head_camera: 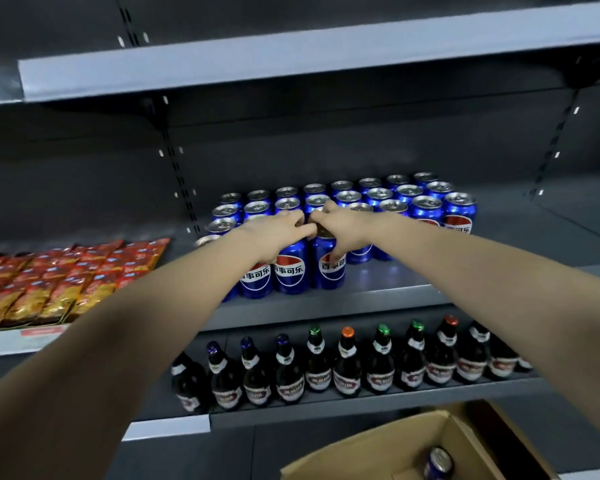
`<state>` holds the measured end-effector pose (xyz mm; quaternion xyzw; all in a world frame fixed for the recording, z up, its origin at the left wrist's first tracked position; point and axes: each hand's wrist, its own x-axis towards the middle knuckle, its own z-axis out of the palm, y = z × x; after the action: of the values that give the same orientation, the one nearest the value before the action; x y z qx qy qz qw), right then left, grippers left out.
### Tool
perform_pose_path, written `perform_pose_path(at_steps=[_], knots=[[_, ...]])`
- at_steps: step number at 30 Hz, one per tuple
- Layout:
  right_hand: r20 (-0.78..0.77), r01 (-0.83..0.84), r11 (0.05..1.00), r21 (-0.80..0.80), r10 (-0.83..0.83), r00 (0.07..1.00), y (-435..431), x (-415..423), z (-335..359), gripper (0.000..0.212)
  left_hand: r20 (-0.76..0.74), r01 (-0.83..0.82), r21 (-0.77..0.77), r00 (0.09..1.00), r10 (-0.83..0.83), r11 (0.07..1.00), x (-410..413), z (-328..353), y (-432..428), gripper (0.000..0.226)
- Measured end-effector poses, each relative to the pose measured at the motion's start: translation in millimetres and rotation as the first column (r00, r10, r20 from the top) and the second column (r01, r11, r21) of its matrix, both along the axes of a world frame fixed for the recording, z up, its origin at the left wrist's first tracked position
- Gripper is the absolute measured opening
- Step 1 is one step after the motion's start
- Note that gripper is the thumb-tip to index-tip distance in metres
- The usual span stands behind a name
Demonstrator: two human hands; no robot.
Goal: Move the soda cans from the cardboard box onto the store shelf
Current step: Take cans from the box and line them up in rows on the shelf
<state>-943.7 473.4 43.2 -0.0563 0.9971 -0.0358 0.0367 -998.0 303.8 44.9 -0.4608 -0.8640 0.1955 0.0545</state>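
Observation:
Several blue soda cans (426, 207) stand in rows on the grey middle shelf (378, 296). My left hand (274, 235) grips the top of a front-row can (290, 271). My right hand (340, 226) grips the top of the can beside it (328, 270), thumb down its side. Both cans stand upright on the shelf near its front edge. An open cardboard box (378, 448) sits at the bottom right, with one blue can (439, 464) showing inside.
Red and gold snack packets (49, 285) fill the shelf to the left. Dark glass bottles (347, 368) line the shelf below. An upper grey shelf (291, 57) overhangs the cans. Bare shelf surface lies right of the front cans.

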Motion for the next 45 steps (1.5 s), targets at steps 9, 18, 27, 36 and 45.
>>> perform_pose_path(at_steps=[9,18,27,36,45], knots=[[-0.056,0.126,0.985,-0.116,-0.133,0.990,7.6,33.6,-8.4,0.095,-0.092,-0.188,0.172,0.974,0.206,0.967,28.7,14.9,-17.7,0.077],[0.011,0.101,0.994,0.034,-0.102,0.995,32.6,92.6,-14.0,0.022,0.373,-0.381,-0.079,0.846,0.382,0.921,89.1,-2.0,-6.7,0.033],[0.360,0.147,0.985,0.090,-0.170,0.917,79.4,170.8,-97.3,0.026,0.576,-0.376,-0.200,0.701,0.419,0.905,145.9,-85.4,44.0,0.030],[0.617,0.571,0.820,-0.026,-0.436,0.655,155.7,242.5,-371.0,0.019,0.679,-0.083,-0.457,0.611,0.408,0.885,219.6,-301.2,106.9,0.051],[0.624,0.701,0.708,-0.088,-0.509,0.593,144.8,272.5,-514.2,0.063,0.717,0.089,-0.432,0.637,0.282,0.897,220.7,-486.8,167.9,0.077]])
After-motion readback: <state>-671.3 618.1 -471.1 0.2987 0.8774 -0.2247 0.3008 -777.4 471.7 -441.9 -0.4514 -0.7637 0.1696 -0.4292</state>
